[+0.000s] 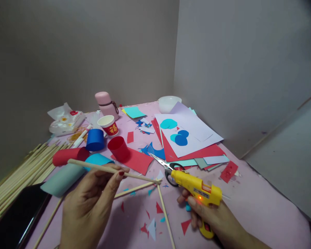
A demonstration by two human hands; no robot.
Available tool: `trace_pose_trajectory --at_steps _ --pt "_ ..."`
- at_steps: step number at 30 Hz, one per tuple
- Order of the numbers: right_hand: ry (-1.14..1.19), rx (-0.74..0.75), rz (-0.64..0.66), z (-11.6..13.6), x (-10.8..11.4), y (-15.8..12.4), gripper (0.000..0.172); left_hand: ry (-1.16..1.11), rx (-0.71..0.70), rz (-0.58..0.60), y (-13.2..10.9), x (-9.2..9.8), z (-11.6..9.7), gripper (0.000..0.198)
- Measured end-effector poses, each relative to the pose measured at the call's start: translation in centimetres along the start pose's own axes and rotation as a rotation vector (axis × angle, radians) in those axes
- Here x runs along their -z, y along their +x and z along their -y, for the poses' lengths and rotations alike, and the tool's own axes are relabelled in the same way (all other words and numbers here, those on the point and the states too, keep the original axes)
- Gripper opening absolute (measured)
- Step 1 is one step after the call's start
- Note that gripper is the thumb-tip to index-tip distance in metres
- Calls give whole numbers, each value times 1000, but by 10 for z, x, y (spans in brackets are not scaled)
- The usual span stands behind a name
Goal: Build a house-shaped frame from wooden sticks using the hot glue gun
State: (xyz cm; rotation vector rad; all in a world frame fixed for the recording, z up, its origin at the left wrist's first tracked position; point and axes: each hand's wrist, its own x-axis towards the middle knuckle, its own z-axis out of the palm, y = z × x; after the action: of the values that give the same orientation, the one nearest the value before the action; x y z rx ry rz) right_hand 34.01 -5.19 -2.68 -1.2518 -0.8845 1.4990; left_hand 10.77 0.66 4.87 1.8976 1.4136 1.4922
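Note:
Between thumb and fingers, my left hand (90, 204) pinches a wooden stick (93, 166) that slants down to the right. Its far end is at the spot where two other sticks, one going left (137, 189) and one coming toward me (166, 214), meet on the table; whether it touches them I cannot tell. My right hand (209, 212) is wrapped around the handle of a yellow hot glue gun (197, 185), its small light glowing orange. The gun's nozzle points left, to the right of the stick ends. Open scissors (162, 162) lie just behind the nozzle.
Rolled paper tubes, including a red one (118, 148) and a blue one (95, 139), stand or lie left of centre. Behind are a paper cup (111, 128), pink flask (107, 107) and white bowl (169, 104). Paper sheets (197, 133) lie right, a stick bundle (23, 173) left.

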Motion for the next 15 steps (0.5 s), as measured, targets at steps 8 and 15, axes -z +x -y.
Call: trace_pose_trajectory --at_steps 8,15 --pt "-12 -7 -5 -2 1 1 41 53 -4 18 0 4 3 9" --pt "-21 9 -3 -5 1 1 39 46 9 27 1 3 2 10"
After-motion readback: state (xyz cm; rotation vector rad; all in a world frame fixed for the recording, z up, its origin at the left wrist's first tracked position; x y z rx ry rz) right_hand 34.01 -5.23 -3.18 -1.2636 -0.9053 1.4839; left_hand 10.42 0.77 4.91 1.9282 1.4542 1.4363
